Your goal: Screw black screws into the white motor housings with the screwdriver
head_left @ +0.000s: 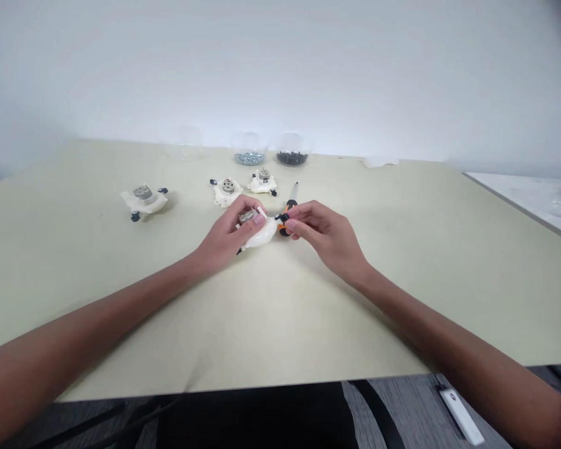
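Note:
My left hand [234,231] grips a white plastic motor housing [262,236], tilted just above the table, its silver motor partly hidden by the fingers. At the housing's right end, my right hand [325,234] pinches a small black part [282,217] between thumb and fingertips. That black part touches the housing or sits right beside it; I cannot tell which. Behind the right fingertips lies a screwdriver [292,203] with an orange and black handle, its shaft pointing away from me. Another black piece shows under the housing's lower left edge.
Three similar motor housings stand beyond and left: one [144,198], a second [227,192] and a third [263,181]. At the back are clear bowls of silver screws [249,158] and black parts [292,158]. A white flat piece [380,161] lies back right, near a white board [528,199].

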Available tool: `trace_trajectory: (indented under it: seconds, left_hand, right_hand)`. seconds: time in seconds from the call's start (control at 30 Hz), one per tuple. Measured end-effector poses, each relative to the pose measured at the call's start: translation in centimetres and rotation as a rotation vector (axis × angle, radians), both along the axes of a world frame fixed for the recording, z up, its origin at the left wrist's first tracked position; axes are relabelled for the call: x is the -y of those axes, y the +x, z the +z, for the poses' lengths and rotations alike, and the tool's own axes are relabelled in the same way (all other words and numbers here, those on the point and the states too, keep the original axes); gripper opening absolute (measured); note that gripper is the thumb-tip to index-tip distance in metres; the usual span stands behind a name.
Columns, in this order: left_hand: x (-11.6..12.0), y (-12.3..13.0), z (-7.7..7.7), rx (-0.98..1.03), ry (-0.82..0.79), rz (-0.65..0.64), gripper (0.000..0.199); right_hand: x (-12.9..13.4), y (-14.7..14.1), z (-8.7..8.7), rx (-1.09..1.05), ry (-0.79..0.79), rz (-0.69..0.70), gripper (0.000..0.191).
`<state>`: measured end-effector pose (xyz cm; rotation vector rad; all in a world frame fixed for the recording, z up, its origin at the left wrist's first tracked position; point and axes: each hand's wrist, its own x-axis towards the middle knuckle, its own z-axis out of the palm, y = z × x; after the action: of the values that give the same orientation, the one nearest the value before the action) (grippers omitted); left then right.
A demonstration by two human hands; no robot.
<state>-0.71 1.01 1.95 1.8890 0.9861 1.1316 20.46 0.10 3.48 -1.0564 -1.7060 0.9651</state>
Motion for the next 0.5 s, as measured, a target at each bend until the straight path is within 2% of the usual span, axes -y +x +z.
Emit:
trace_trajectory:
  seconds: [0.23, 0.4, 0.5]
  left_hand:
    - [0.2, 0.3, -0.2, 0.035, -0.064, -0.051, 0.024]
    - [0.6, 0.5, -0.6, 0.098, -0.117, -0.046, 0.025]
    - [1.0, 0.7, -0.6, 0.133, -0.164, -0.05, 0.025]
  right_hand:
    - [0.2, -0.5, 0.4, -0.189, -0.207, 0.03, 0.021]
    - [-0.7, -0.2, -1.0, -0.415, -0.49, 0.216, 0.021]
    - [-1.0, -0.1, -1.7, -0.467, -0.564, 0.293, 0.019]
